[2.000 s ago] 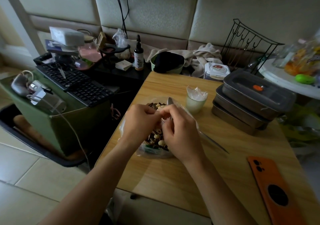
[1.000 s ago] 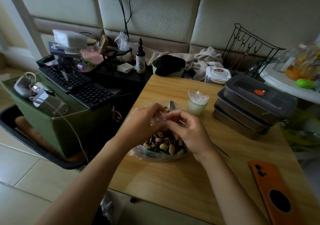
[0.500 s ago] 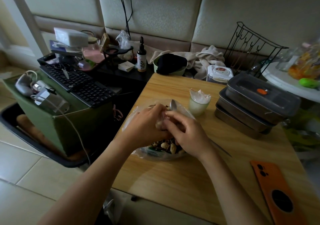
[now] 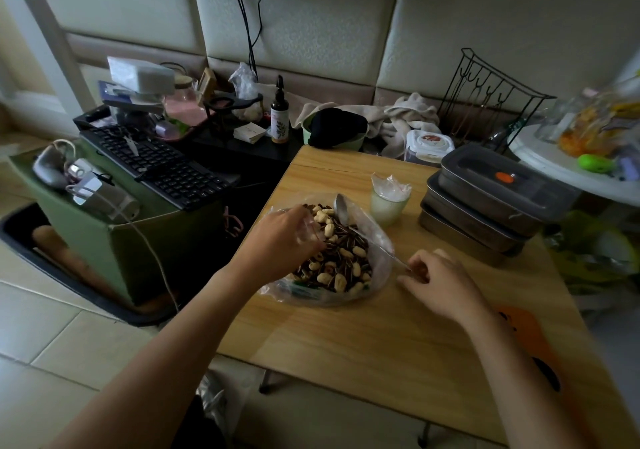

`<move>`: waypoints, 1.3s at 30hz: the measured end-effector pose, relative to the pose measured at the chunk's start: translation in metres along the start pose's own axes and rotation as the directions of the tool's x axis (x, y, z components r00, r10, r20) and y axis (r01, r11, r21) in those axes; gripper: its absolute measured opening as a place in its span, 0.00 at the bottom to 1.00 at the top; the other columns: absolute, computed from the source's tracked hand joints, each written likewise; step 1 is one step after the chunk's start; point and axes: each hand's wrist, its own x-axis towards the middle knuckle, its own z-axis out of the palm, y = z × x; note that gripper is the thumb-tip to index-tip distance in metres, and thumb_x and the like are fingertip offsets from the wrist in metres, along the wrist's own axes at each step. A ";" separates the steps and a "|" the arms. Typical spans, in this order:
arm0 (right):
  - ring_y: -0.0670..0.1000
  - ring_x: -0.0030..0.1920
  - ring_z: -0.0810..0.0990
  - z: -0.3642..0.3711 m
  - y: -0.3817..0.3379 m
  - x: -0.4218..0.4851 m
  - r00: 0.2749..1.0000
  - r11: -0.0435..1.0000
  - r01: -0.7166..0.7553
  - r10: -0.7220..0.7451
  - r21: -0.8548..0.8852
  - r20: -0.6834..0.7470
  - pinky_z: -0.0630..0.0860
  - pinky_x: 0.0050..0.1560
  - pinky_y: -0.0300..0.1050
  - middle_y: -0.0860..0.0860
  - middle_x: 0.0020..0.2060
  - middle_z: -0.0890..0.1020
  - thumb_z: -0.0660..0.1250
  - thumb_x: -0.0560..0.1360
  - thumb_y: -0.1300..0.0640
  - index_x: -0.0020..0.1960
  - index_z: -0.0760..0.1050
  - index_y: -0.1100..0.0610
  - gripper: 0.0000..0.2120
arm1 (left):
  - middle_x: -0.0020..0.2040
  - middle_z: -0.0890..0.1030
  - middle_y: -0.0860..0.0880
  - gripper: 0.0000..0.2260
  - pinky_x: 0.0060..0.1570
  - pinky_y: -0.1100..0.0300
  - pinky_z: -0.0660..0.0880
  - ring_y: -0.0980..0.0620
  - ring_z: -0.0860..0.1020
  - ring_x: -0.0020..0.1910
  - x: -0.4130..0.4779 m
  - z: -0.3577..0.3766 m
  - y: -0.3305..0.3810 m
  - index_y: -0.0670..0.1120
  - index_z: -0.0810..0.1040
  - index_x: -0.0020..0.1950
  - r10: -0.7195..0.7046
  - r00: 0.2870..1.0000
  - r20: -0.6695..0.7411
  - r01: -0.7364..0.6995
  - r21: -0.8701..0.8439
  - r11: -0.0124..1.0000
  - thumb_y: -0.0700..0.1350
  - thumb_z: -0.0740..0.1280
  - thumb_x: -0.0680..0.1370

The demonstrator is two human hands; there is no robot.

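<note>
The right hand [image 4: 440, 282] has left the bag of peanuts and seeds [image 4: 301, 291] on the bench [image 4: 346, 344] for the spoon [image 4: 342, 208] handle's tip, its grip unclear, while the left hand [image 4: 280, 241] pinches the bag's rim open, so scooping seems next.

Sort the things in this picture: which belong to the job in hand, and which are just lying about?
In the job: left hand, pinching the bag of nuts and seeds; right hand, at the handle end of the spoon lying across the bag.
Lying about: cup, stacked tins, orange phone, keyboard, brown bottle.
</note>
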 end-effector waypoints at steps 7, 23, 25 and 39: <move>0.47 0.40 0.83 -0.020 0.008 -0.024 0.997 0.945 0.048 -0.065 0.323 0.043 0.74 0.39 0.42 0.49 0.41 0.86 0.72 0.79 0.52 0.55 0.75 0.47 0.08 | 0.43 0.83 0.53 0.18 0.43 0.48 0.80 0.53 0.81 0.41 -0.008 0.008 0.001 0.47 0.76 0.58 -0.033 0.999 0.017 0.032 0.042 0.999 0.58 0.70 0.77; 0.43 0.34 0.79 -0.006 -0.055 -0.009 0.842 0.644 0.423 -0.020 0.637 -0.539 0.75 0.36 0.38 0.47 0.39 0.80 0.63 0.84 0.48 0.55 0.78 0.56 0.11 | 0.50 0.82 0.50 0.18 0.46 0.57 0.79 0.52 0.80 0.47 -0.013 0.014 0.010 0.46 0.76 0.61 -0.060 0.997 0.048 0.059 0.018 0.998 0.55 0.72 0.78; 0.45 0.32 0.79 -0.002 -0.060 -0.006 0.806 0.736 0.436 -0.063 0.518 -0.588 0.76 0.32 0.41 0.48 0.36 0.80 0.59 0.86 0.49 0.50 0.76 0.56 0.14 | 0.49 0.82 0.50 0.17 0.45 0.58 0.78 0.52 0.80 0.46 -0.010 0.015 0.007 0.46 0.76 0.60 -0.052 0.997 0.065 0.050 0.019 0.999 0.54 0.72 0.78; 0.44 0.31 0.80 -0.020 -0.054 -0.007 0.552 0.752 0.659 -0.480 0.004 -0.682 0.75 0.26 0.39 0.46 0.35 0.79 0.52 0.85 0.53 0.55 0.77 0.60 0.17 | 0.51 0.80 0.48 0.17 0.44 0.58 0.78 0.51 0.79 0.47 0.003 0.007 -0.016 0.43 0.74 0.60 -0.057 0.996 0.066 0.051 0.083 0.995 0.53 0.70 0.78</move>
